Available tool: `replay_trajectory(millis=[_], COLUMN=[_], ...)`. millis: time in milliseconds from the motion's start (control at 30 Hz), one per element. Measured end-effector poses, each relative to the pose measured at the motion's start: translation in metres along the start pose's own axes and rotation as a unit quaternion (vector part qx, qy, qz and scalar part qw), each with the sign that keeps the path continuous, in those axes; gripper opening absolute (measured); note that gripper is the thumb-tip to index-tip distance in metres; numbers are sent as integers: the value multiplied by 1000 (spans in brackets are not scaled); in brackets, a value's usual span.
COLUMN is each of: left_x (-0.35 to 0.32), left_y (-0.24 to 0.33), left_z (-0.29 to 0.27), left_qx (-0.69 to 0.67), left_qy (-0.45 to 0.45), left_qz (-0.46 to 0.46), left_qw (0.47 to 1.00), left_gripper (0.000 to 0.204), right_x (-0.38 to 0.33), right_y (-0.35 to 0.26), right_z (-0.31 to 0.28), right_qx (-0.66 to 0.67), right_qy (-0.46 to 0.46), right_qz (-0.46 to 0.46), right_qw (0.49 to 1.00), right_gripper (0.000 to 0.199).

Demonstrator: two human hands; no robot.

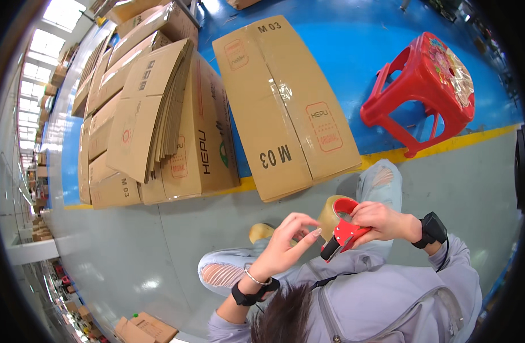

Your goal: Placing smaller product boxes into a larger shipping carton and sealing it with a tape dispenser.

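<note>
My right hand grips a red tape dispenser with a black handle, in front of my body. A wide roll of yellowish clear packing tape sits on it. My left hand is just left of the roll, its fingers bent and apart and nothing seen in them. Index finger and thumb point at the roll; whether they touch the tape I cannot tell. Beyond my hands lies a large closed cardboard box, with shiny tape along part of its middle seam.
A red plastic stool stands at the right on the blue floor. Left of the box are more cardboard boxes, with a stack of flattened cartons leaning on them. A yellow line divides blue floor from grey. Flat cardboard lies at lower left.
</note>
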State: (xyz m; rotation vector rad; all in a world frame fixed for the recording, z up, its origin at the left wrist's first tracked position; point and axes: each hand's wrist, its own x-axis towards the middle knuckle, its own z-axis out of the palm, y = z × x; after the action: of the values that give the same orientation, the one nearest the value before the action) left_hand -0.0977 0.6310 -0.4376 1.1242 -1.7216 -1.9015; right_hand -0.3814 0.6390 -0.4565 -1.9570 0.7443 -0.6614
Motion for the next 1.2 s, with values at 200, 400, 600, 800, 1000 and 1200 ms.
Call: replay_trajectory(millis=[200, 400, 600, 800, 1000, 1200], left_x=[-11, -1, -1, 13, 12, 14], left_y=[-27, -40, -44, -82, -86, -73], left_z=[14, 6, 4, 3, 9, 12], left_qx=[-236, -150, 92, 154, 154, 147], left_qy=[-36, -31, 60, 69, 61, 153], left_qz=[-104, 39, 120, 208, 211, 194], left_qw=[966, 987, 987, 963, 963, 958], left_gripper=[15, 9, 9, 11, 11, 11], right_x=[-7, -12, -21, -18, -23, -8], right_y=[-8, -10, -12, -18, -9, 2], right_z=[13, 33, 58, 82, 74, 48], right_qx=[-28, -53, -52, -40, -108, -152], right_qy=[-10, 13, 56, 146, 144, 127], right_qz=[-8, 18, 95, 190, 179, 109], right_qw=[1000, 998, 993, 970, 967, 974], right_gripper=[38, 38, 40, 44, 42, 40])
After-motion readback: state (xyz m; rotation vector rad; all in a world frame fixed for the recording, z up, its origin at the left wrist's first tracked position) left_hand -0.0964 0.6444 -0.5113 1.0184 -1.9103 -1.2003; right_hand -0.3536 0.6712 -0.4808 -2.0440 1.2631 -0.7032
